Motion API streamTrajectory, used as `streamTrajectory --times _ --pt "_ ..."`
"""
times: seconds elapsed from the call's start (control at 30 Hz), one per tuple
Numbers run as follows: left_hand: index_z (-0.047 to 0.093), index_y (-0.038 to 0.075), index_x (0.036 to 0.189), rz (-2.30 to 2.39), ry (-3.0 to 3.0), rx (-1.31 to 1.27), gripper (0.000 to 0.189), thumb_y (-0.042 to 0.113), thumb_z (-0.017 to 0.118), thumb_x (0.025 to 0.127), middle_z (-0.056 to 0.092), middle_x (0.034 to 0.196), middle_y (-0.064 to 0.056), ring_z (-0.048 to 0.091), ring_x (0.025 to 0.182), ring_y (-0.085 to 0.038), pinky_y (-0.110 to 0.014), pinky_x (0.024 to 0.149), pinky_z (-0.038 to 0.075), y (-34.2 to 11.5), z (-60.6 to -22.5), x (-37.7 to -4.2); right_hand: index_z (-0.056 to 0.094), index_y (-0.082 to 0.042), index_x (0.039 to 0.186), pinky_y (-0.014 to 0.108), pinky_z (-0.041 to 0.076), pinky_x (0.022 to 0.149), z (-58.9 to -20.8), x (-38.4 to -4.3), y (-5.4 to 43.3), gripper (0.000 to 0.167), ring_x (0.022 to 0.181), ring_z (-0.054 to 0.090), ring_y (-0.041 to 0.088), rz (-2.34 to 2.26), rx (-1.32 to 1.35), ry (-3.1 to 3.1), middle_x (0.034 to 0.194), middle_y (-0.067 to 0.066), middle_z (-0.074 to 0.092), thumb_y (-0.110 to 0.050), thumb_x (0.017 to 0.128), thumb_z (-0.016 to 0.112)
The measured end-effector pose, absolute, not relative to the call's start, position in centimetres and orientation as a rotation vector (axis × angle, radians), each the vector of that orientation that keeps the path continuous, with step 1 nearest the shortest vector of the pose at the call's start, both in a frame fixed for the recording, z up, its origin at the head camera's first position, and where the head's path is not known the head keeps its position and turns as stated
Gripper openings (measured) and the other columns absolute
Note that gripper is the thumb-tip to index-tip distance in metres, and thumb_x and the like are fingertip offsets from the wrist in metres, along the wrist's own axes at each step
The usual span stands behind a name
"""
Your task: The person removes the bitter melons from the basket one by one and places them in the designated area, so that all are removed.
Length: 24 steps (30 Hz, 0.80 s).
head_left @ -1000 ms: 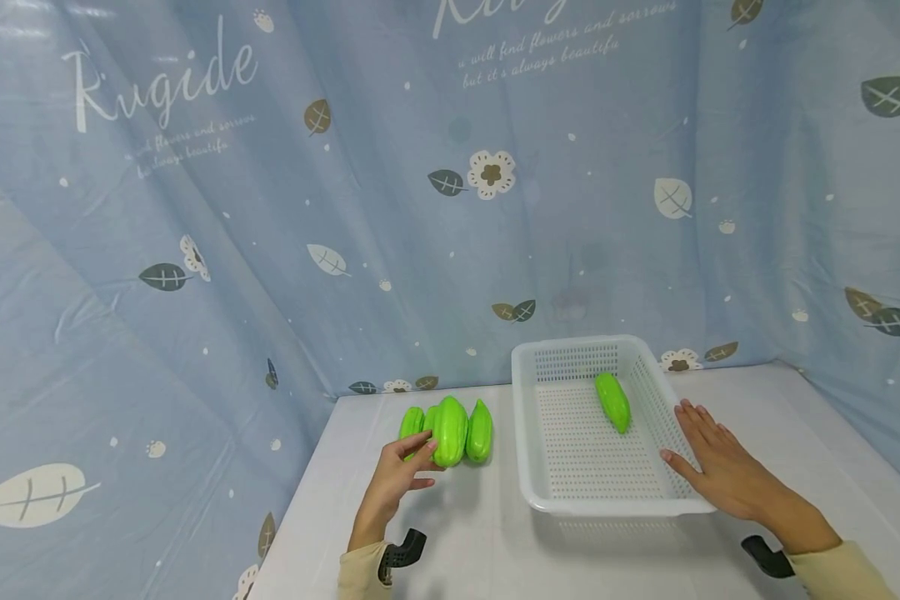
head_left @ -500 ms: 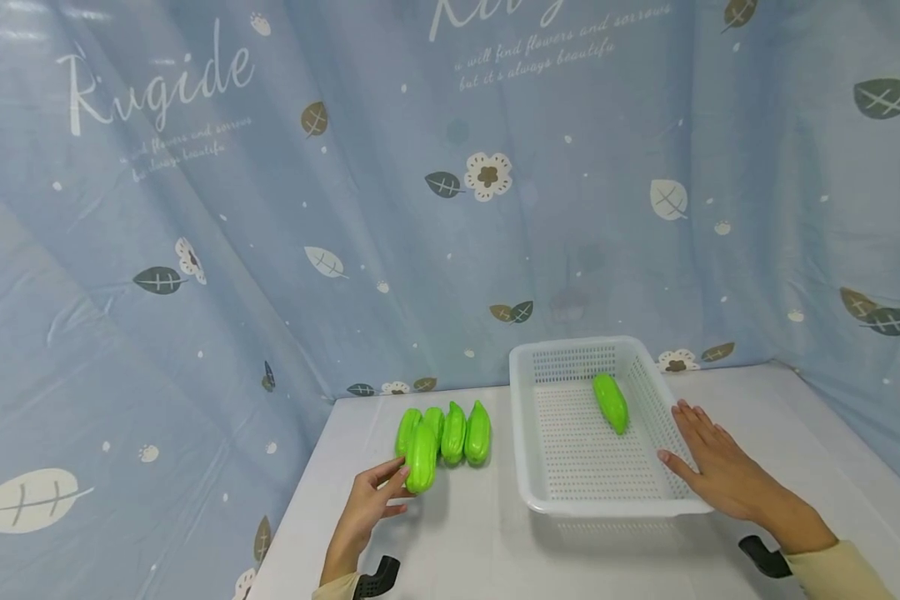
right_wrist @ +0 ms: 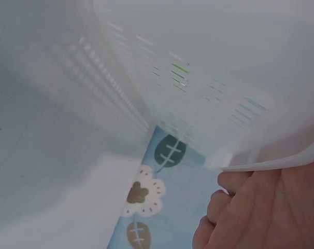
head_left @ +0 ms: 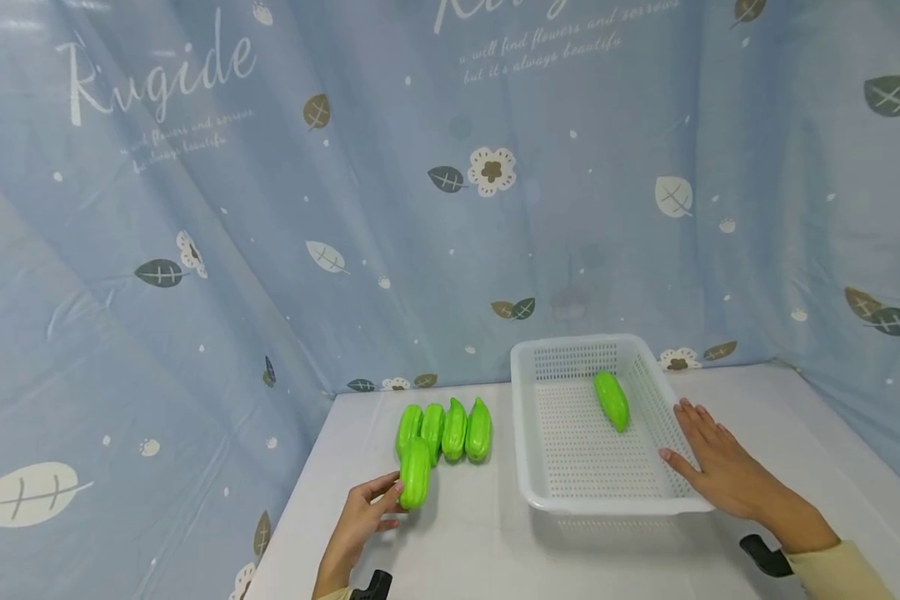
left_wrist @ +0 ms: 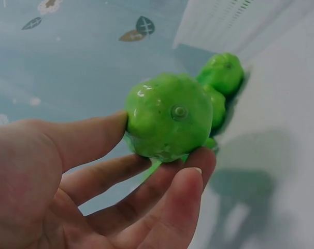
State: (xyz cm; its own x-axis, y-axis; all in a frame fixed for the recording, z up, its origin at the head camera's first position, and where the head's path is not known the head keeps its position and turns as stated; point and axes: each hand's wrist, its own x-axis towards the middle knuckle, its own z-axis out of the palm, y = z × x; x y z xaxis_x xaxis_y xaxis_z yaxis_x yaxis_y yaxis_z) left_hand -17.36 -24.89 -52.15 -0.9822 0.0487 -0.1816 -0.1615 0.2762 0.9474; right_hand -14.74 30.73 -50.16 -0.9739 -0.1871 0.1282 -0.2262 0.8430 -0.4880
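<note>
My left hand (head_left: 360, 521) pinches a bright green, ribbed bitter melon (head_left: 415, 473) between thumb and fingers, near the front of a row. The left wrist view shows the blunt end of this bitter melon (left_wrist: 170, 116), with a small round nub on it. Several similar bitter melons (head_left: 455, 429) lie side by side on the white table just behind. To the right stands a white perforated plastic basket (head_left: 615, 506) with one bitter melon (head_left: 612, 401) inside. Fingers extended, my right hand (head_left: 731, 467) rests on the basket's right rim.
A white cloth covers the table (head_left: 487, 533). Behind and to the left hangs a blue curtain (head_left: 390, 208) printed with leaves and flowers, close to the table's far edge. The basket stands near that edge, right of the row.
My left hand has drawn the held bitter melon leftward and toward me, away from over the row, so more of the others shows. The right hand and basket have stayed put.
</note>
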Motion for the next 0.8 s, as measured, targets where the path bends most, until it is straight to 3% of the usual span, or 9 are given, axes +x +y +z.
streamTrajectory --times 0.4,0.8 --pt "0.056 -0.006 0.143 1.678 2.398 -0.117 0.059 0.036 0.066 0.103 0.059 0.139 -0.032 0.074 0.091 -0.019 -0.040 0.072 0.065 -25.3 -53.2 -17.1 0.005 0.008 0.163 0.074 -0.001 0.124 -50.0 -14.7 30.7 0.089 0.156 0.003 0.057 0.805 0.326 -2.937 0.170 0.033 0.005 -0.047 0.108 0.048" --pt "0.056 -0.008 0.142 1.620 2.443 -0.130 0.054 0.028 0.066 0.103 0.064 0.127 -0.028 0.074 0.089 -0.019 -0.039 0.072 0.065 -25.5 -53.8 -17.3 0.006 0.008 0.163 0.077 0.005 0.121 -49.9 -14.8 30.7 0.088 0.156 0.001 0.057 0.814 0.330 -2.935 0.170 0.034 0.006 -0.046 0.107 0.049"
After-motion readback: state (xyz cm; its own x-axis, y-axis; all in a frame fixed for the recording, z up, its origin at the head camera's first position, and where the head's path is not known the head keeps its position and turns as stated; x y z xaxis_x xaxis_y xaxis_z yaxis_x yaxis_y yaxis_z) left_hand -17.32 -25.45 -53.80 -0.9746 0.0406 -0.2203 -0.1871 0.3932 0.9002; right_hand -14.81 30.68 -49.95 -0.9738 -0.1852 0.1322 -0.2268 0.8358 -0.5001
